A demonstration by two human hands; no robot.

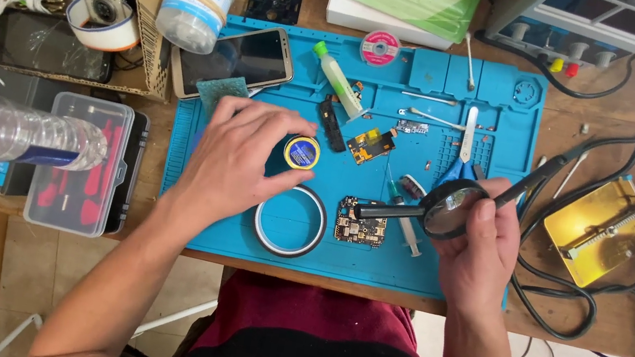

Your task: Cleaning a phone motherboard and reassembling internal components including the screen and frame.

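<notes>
On the blue mat, the left hand grips a small round yellow-rimmed tin.

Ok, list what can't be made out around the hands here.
Head view only:
- Small round tin: its left side is hidden by the left hand, so the grip cannot be judged.
- Magnifier: its handle is mostly covered by the right hand.
- Circuit board: parts too small to tell.
- Syringe: partly hidden behind the magnifier and the dark tool.
- Bottle: cut off by the left edge.
</notes>
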